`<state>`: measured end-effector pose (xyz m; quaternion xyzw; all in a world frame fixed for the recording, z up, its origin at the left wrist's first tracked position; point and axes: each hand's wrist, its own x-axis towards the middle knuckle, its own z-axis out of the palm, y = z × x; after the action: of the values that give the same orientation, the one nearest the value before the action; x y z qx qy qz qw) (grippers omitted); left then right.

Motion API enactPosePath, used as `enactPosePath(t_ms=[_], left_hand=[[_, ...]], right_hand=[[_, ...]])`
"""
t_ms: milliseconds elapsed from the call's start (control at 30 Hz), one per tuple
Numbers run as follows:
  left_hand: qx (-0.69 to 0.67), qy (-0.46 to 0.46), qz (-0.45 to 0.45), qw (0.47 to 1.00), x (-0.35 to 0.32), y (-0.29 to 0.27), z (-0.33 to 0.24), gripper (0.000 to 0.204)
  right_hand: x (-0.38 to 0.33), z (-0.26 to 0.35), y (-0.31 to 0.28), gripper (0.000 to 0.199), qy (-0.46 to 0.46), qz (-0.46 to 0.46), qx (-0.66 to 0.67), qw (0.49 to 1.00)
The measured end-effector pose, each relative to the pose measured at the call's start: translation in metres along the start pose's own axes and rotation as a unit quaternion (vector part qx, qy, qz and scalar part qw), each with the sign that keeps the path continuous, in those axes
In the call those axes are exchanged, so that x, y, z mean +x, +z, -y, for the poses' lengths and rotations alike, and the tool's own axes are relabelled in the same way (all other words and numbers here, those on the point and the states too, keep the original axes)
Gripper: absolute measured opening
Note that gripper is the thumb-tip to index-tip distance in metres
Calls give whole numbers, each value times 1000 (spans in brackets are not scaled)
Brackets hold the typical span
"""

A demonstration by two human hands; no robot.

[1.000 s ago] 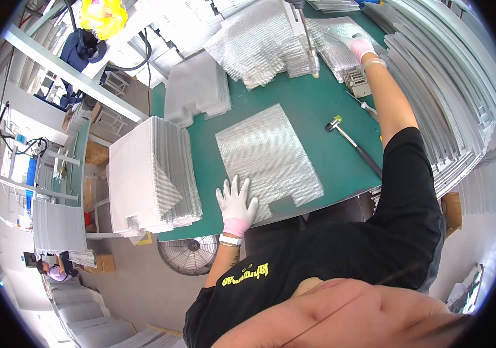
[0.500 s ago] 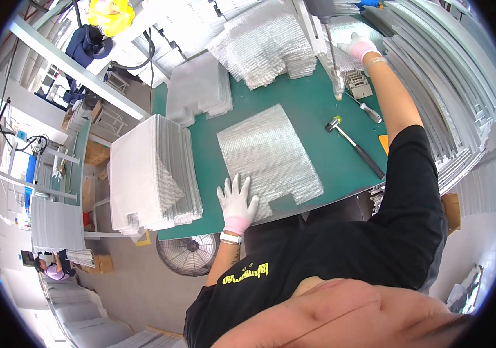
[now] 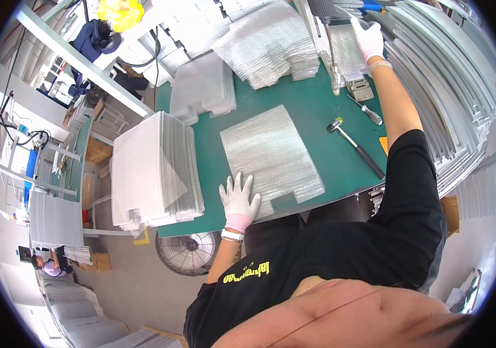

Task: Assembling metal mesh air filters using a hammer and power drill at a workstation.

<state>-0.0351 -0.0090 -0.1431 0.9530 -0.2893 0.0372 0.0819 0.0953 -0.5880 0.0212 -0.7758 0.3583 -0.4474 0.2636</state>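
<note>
A: Quick pass, near first. Your left hand [image 3: 239,200], white glove with a pink cuff, lies flat with fingers spread on the near edge of the silver bubble-foil sheet [image 3: 271,156]. Nothing clamped, just pressing it to the green cutting mat [image 3: 317,116].

B: Same as a second ago?

A: Yes, the left hand hasn't shifted and the sheet sits in the same spot, centre of the mat, one notched corner toward you. So the sheet is being held in place while the other arm works.

B: Right side?

A: A mallet [image 3: 355,148] with a black handle lies on the mat just right of the sheet, untouched. Beyond it a screwdriver [image 3: 365,109] and a small metal block [image 3: 360,90]. Your right hand [image 3: 370,37] is far out at the back edge, arm fully stretched, and it has crept further up and away over the last second. It's at a foil piece [image 3: 346,49] beside an upright metal bar [image 3: 332,52]. I can't tell whether the fingers are closed on anything.

B: Meaning?

A: You're likely fetching from the far stack, I'd judge.

B: Rest?

A: Stack of white sheets [image 3: 155,171] to your left, more foil sheets [image 3: 268,43] at the back.
</note>
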Motion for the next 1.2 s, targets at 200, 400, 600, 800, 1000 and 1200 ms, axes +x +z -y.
enactPosePath(t_ms=[200,400,600,800,1000,1200], left_hand=[[-58,-34,79,995,11,-13,3,69],[-32,-51,117,991,27,-48,-9,71],[-703,96,-145,690,-2,-69,-67,78],[-718,-110,-272,631,-26,-68,-80,33],[-718,-130,-129,671,-46,-73,-43,51],[-232,-55,-216,947,-40,-57,-44,88]], right_hand=[[-29,49,-20,78,-157,-58,151,974],[-155,68,-43,69,-245,87,390,883],[-345,67,-84,95,-391,140,430,802],[-390,72,-152,65,-355,142,254,889],[-350,52,-189,91,-19,398,173,901],[-377,38,-155,88,-96,404,92,905]])
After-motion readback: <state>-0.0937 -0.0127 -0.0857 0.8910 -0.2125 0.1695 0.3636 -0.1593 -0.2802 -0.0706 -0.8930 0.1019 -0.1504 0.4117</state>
